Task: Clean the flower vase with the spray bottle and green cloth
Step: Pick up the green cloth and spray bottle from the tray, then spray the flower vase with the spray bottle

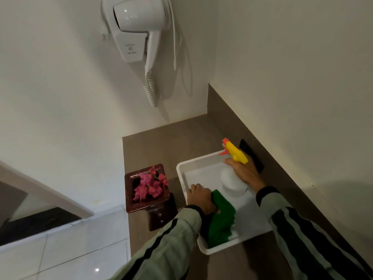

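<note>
Hotel-type bathroom or vanity corner. Wall-mounted white hair dryer (137, 29) with coiled cord (151, 91), brown laminate counter (161, 146) with matching upstand, glossy pale floor tiles (66, 257).

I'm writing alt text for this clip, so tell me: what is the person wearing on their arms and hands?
Both arms are in long sleeves of pale grey-green fabric with dark stripes running lengthwise and dark ribbed cuffs at the wrists. The left sleeve and right sleeve match, as of one jacket. The left hand and right hand are bare: no gloves, and no rings or watch that I can see.
</note>
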Demonstrator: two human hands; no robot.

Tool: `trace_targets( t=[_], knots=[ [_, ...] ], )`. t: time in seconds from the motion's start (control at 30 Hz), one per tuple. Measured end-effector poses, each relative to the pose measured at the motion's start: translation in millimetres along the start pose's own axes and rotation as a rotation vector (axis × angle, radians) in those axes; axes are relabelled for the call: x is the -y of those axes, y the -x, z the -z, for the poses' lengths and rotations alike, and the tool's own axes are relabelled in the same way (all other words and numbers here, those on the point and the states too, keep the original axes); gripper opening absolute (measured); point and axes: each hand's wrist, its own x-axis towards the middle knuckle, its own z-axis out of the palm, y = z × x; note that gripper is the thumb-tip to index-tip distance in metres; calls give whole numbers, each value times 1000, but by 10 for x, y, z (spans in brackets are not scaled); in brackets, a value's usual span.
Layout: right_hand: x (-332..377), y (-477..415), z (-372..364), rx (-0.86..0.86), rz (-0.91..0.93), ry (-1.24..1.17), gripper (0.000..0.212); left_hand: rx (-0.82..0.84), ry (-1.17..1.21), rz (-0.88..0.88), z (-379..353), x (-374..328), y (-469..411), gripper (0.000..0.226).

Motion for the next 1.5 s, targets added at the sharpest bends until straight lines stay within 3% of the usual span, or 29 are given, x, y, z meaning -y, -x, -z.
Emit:
trace_targets(
  t=[0.07, 0.2, 0.33, 0.4, 0.5, 0.63, 0.77, 0.9, 1.07, 1.23, 1.33, 1.43, 1.5],
  knots=[
    [72, 70, 8, -119, 70, -1, 62, 10, 61, -17, 17, 17, 9, 68],
    [393, 364, 131, -366, 280, 70, 32, 36, 273, -82, 33, 22, 198, 47],
    [709, 785, 263, -447, 351, 173, 35, -95, 488, -118, 181, 7, 618, 40],
    [799, 1027, 282, -436, 338, 169, 32, -201, 612, -116, 271, 22, 922, 44],
    [807, 1397, 211, -396, 344, 50, 11, -372, 768, -74, 348, 151, 1418, 47],
    [714, 1821, -168, -229, 413, 41, 17, -524, 1024, 34, 202, 542, 2137, 40],
    [519, 2036, -686, 21, 362, 150, 31, -538, 1328, 269, -120, 1030, 2733, 45],
    [387, 2114, -1048, 79, 303, 196, 25, -523, 1457, 451, -390, 1370, 3077, 41],
    [316, 2110, -1211, 85, 183, 387, 43, -536, 1535, 489, -537, 1558, 3262, 45],
    [335, 2092, -1118, 91, -11, 413, 41, -489, 1656, 416, -503, 1512, 3280, 53],
    [467, 2026, -877, -28, -22, 318, 31, -493, 1658, 390, -483, 1443, 3229, 50],
    [632, 1881, -542, -346, 126, 268, 35, -481, 1574, 372, -476, 1372, 3188, 45],
    [712, 1700, -330, -459, 156, 268, 37, -477, 1487, 357, -467, 1325, 3179, 36]
  ],
)
